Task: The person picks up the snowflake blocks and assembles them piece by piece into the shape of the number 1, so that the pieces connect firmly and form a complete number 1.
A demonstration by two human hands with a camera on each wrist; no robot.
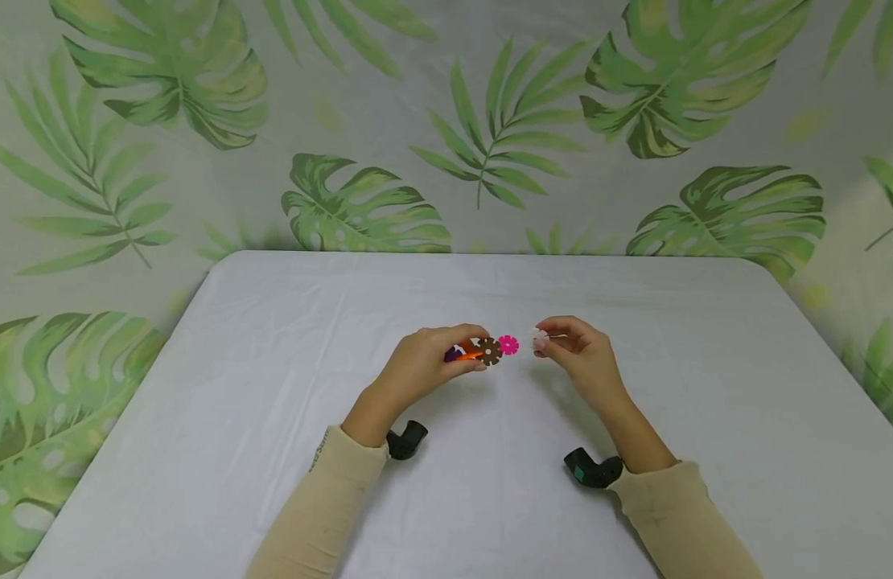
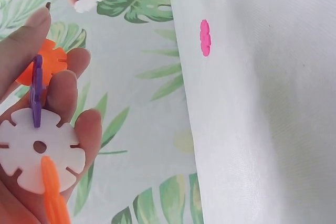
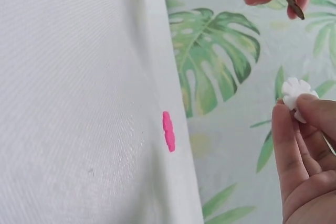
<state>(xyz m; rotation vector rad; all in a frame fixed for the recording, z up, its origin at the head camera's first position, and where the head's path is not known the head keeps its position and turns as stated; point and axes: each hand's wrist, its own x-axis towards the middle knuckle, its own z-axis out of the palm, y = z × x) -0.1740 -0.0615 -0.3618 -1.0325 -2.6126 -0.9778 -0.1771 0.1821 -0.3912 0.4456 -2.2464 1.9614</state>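
Observation:
My left hand (image 1: 423,360) holds a chain of joined, notched flower-shaped plastic discs. In the left wrist view it includes a white disc (image 2: 58,169) with a centre hole, a purple disc (image 2: 36,93) slotted edge-on into it, and an orange disc (image 2: 53,61) behind. Another orange disc (image 2: 54,198) stands out from the white one. A brown disc (image 1: 489,351) shows at the fingertips in the head view. Opposite, my right hand (image 1: 586,354) pinches a single white disc (image 3: 296,88) between thumb and fingers, apart from the chain. A pink disc (image 3: 168,131) lies on the table between the hands.
White cloth covers the table (image 1: 490,498), whose far edge meets a leaf-patterned backdrop (image 1: 490,104). Black wrist cameras stick out inward from the left cuff (image 1: 407,441) and the right cuff (image 1: 593,469).

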